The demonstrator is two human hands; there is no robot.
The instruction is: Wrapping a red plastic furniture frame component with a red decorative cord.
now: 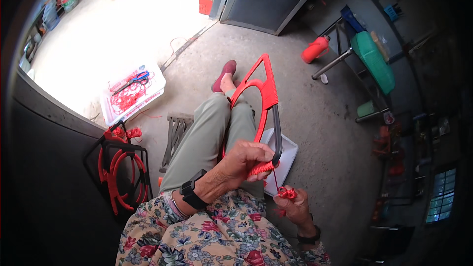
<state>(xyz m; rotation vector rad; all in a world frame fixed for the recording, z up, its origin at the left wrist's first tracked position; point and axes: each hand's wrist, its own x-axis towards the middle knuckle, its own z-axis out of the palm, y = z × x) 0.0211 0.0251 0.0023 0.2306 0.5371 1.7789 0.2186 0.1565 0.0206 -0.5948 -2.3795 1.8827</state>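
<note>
My left hand point(241, 161) is closed around the lower corner of a frame with a ring inside it point(270, 91). Red cord wraps most of that frame, while a black stretch of its right side shows bare. The frame stands tilted above my legs. In my right hand point(296, 209), fingers closed, is a bundle of red cord point(287, 193). A taut strand runs from this bundle up to the wrapped corner beside my left hand. Part of a white tray point(288, 155) shows behind the frame and hands.
Left on the floor, a white basin point(158, 90) holds loose red cord and blue-handled scissors point(143, 76). More red-and-black frames point(118, 175) lean near the dark door panel. A small slatted stool point(173, 138) stands beside my legs. Farther right are a red thermos point(315, 49) and a metal-legged table point(335, 64).
</note>
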